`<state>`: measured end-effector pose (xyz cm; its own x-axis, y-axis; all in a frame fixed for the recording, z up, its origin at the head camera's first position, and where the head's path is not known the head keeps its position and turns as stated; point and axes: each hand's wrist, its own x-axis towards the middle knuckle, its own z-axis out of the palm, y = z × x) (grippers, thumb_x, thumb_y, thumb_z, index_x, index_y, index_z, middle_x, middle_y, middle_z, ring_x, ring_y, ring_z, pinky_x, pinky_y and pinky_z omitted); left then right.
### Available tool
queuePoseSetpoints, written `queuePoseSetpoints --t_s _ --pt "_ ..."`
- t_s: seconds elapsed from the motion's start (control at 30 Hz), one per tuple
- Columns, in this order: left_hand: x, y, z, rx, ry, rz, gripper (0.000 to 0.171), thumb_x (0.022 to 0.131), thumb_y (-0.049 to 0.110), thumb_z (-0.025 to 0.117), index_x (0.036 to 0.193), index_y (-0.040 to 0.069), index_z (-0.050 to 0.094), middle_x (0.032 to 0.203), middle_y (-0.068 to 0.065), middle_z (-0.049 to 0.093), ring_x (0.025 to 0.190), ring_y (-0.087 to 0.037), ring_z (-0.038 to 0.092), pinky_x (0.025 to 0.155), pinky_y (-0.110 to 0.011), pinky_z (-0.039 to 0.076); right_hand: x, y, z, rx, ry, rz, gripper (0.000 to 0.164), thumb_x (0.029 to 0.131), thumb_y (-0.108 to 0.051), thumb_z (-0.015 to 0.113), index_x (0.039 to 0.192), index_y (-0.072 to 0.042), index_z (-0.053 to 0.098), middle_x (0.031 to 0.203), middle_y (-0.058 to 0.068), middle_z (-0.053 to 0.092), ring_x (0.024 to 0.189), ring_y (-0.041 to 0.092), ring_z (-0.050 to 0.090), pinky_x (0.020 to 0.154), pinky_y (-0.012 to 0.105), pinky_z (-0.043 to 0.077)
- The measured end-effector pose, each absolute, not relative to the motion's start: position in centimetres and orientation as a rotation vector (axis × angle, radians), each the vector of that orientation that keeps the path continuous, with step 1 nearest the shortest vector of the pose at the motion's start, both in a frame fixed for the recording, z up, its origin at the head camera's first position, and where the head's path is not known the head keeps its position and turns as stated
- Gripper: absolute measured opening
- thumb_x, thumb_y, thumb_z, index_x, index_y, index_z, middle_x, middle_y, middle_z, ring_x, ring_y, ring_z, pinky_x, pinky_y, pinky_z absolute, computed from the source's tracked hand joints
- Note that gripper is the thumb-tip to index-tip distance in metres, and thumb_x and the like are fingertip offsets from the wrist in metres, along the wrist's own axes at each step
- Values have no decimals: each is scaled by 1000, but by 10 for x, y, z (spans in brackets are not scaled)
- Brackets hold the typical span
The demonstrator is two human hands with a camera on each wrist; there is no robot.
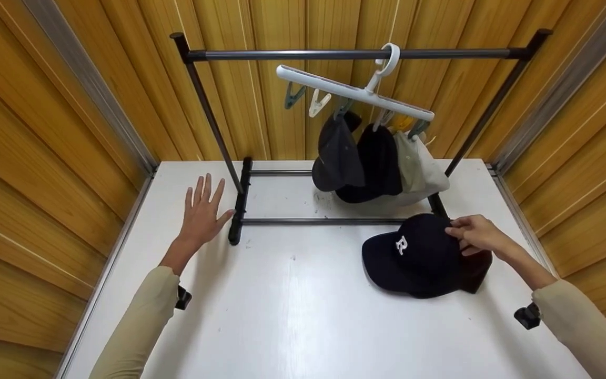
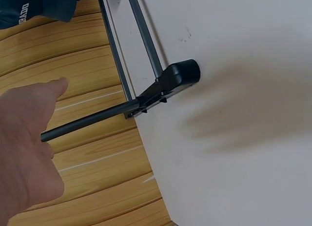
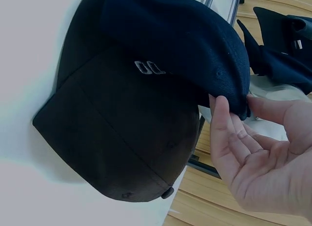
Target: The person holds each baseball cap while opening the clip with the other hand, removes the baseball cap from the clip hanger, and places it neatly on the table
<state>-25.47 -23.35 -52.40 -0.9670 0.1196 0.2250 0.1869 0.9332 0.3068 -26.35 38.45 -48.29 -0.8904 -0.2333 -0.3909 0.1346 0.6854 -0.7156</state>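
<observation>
My right hand (image 1: 475, 235) pinches the crown of a navy cap (image 1: 429, 258) that bears a white letter R. In the right wrist view the thumb and fingers grip the edge of this navy cap (image 3: 195, 45). Partly covered by it is a dark brown-red cap (image 1: 477, 268), whose crown faces the camera in the right wrist view. My left hand (image 1: 201, 213) has its fingers spread and holds nothing, beside the left upright of the rack. From a white clip hanger (image 1: 355, 93) hang a dark grey cap (image 1: 341, 152), a black cap (image 1: 382, 163) and a pale cap (image 1: 421, 163).
The black metal rack (image 1: 303, 55) stands at the back of the white table (image 1: 282, 305), with the hanger hooked on its top bar. Two hanger clips on the left hold nothing. Wood-patterned walls (image 1: 34, 221) enclose the table on the left, right and back.
</observation>
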Motion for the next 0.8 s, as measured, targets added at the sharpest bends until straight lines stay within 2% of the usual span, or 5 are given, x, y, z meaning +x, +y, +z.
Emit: queuePoseSetpoints --t_s 0.13,0.27,0.43,0.6,0.8 --pt "-261 -216 -515 -299 -2912 -498 78 101 37 63 162 6 25 169 -27 14 159 -42 9 126 -63 6 -262 381 -478 -109 2458 -1077 58 107 -21 52 141 23 38 121 34 66 85 17 70 72 32 63" --pt "-272 -191 -500 -396 -2930 -450 76 103 39 59 163 9 24 169 -24 18 159 -39 14 128 -60 9 -264 374 -473 -178 2525 -1033 55 107 -21 53 139 22 42 127 41 60 89 21 72 71 32 63" --pt "-285 -150 -472 -537 -2943 -442 72 105 40 55 163 8 25 168 -20 25 159 -35 20 128 -55 14 -269 368 -473 -343 2745 -835 42 104 -17 58 126 19 57 110 36 70 81 33 73 67 38 62" --pt "-297 -106 -441 -698 -2933 -484 68 107 41 52 161 8 29 167 -18 30 158 -33 23 128 -52 19 -274 361 -473 -420 2927 -624 35 102 -18 60 118 12 66 109 32 72 101 52 67 83 60 53" --pt "-320 -72 -406 -770 -2852 -660 65 109 37 48 163 9 25 168 -15 28 157 -32 26 128 -50 22 -284 331 -461 -432 2975 -669 32 102 -19 59 118 6 70 112 28 73 104 49 68 87 64 51"
